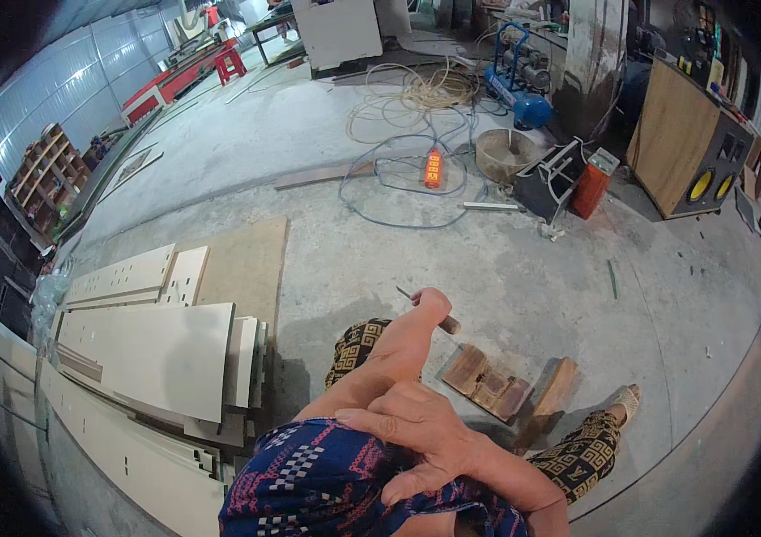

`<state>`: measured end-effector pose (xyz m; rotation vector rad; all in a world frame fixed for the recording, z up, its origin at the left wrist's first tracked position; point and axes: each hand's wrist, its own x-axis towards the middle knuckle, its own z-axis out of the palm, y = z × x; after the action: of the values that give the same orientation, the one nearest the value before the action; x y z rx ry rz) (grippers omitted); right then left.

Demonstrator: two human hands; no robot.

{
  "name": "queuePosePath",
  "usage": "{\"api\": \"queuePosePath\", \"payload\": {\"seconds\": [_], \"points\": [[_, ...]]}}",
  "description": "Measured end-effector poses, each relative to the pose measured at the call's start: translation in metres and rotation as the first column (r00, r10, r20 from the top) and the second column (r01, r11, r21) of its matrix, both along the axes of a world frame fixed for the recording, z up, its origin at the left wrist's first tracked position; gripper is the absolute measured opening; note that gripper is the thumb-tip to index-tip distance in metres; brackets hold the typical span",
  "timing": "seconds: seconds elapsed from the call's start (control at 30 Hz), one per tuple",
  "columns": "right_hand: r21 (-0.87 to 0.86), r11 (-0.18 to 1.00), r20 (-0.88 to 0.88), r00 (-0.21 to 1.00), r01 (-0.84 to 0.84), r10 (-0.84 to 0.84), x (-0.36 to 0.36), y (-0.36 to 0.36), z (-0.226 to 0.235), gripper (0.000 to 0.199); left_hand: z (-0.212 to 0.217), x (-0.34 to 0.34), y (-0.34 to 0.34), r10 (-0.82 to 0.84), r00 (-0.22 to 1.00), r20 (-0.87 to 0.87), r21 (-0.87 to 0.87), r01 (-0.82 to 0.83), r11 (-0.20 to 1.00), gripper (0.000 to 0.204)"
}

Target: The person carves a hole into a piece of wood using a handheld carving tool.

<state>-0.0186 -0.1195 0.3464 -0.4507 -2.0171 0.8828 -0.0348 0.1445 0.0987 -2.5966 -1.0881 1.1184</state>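
My left hand reaches out over the concrete floor, closed around a slim hand tool. The tool has a brown handle on one side of the fist and a thin dark blade or shaft on the other; its exact kind is unclear. Across my body, my right hand lies on my left upper arm, its fingers and thumb gripping the patterned blue sleeve. Just beyond it, between my legs, sit a worn brown wooden block with dark hollows and a lighter wooden piece.
Cream panels are stacked at the left. Ahead lie coiled hoses and cables around an orange power strip. A blue air compressor, a round tub, a red container and a large speaker stand farther right.
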Motion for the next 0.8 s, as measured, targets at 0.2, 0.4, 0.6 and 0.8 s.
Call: {"api": "queuePosePath", "payload": {"seconds": [0.2, 0.4, 0.6, 0.8], "points": [[0.148, 0.988, -0.199, 0.98, 0.054, -0.024, -0.012, 0.01, -0.007, 0.084, 0.0, 0.009, 0.001, -0.02, 1.0, -0.018, -0.011, 0.02, 1.0, 0.028], [-0.036, 0.999, -0.043, 0.999, 0.001, -0.003, 0.003, 0.005, 0.0, 0.081, -0.006, 0.011, 0.001, -0.007, 0.999, -0.035, -0.023, 0.006, 1.0, 0.031], [0.107, 0.991, -0.248, 0.967, 0.08, -0.051, -0.016, 0.012, -0.008, 0.08, -0.004, 0.012, 0.002, 0.024, 0.998, -0.06, -0.053, -0.027, 0.998, 0.033], [0.058, 0.997, -0.164, 0.985, -0.041, 0.05, 0.001, 0.014, -0.001, 0.078, -0.022, 0.011, 0.007, -0.034, 0.999, -0.033, -0.051, 0.033, 0.998, 0.03]]}}
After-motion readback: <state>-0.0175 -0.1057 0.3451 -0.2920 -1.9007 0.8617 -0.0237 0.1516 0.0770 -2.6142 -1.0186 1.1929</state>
